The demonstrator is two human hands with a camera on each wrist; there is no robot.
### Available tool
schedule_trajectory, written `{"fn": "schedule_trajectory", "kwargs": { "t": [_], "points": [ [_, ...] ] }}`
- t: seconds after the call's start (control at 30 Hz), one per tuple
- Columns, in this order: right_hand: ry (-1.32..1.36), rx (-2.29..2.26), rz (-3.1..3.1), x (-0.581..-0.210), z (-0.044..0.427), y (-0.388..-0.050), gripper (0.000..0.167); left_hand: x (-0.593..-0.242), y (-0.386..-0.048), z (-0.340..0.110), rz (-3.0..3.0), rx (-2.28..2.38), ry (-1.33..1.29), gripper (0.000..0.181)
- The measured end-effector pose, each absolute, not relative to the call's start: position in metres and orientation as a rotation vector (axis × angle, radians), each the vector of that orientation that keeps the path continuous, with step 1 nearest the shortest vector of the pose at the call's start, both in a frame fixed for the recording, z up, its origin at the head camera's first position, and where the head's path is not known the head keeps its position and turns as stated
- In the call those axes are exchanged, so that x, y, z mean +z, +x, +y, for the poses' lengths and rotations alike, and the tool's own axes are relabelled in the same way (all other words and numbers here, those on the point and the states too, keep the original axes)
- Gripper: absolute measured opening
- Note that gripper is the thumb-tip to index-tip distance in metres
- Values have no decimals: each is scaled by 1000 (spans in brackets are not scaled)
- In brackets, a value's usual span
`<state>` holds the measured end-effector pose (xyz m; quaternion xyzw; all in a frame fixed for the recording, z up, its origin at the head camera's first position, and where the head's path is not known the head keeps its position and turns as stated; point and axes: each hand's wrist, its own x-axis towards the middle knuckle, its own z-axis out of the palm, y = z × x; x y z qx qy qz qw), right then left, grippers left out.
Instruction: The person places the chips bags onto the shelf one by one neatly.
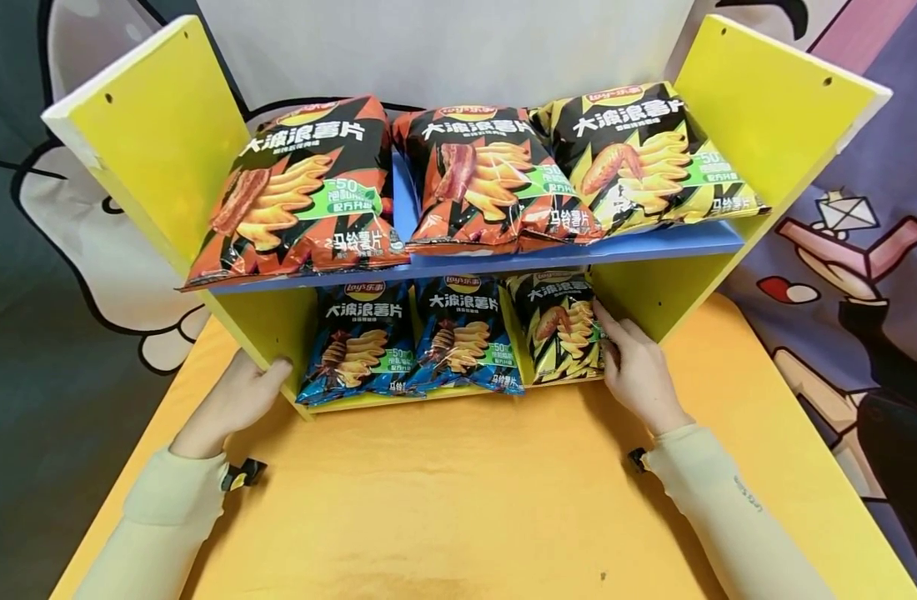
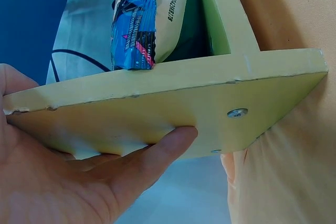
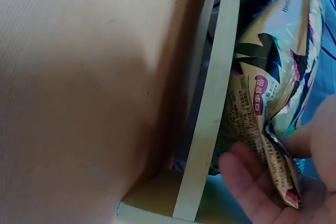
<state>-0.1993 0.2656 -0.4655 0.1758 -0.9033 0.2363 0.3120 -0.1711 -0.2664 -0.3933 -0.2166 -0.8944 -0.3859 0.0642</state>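
Note:
A yellow two-tier shelf [image 1: 657,300] with a blue middle board stands on the table. My left hand [image 1: 244,396] grips its left side panel [image 2: 157,98], with the thumb at the front edge and the fingers along the outer face. In the lower tier, my right hand [image 1: 642,379] holds the right edge of a black-and-yellow chip bag [image 1: 556,329]. In the right wrist view, the end of this bag [image 3: 252,108] lies between thumb and fingers. Two blue chip bags [image 1: 364,337] stand upright to its left.
On the upper board lie two red chip bags [image 1: 301,187] and a yellow-and-black chip bag [image 1: 631,158], leaning back. An orange cloth covers the table [image 1: 428,500]. A cartoon-printed backdrop [image 1: 871,208] hangs behind.

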Motion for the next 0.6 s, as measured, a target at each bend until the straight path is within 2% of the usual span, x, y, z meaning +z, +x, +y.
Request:
{"fn": "schedule_trajectory", "kwargs": {
  "t": [0.4,0.6],
  "points": [
    [395,442,-2516,-462,261,-192,54,-393,-171,-266,-2704,-1173,-651,4],
    [368,440,-2556,-462,260,-189,57,-392,-171,-266,-2715,-1176,-622,11]
  ]
}}
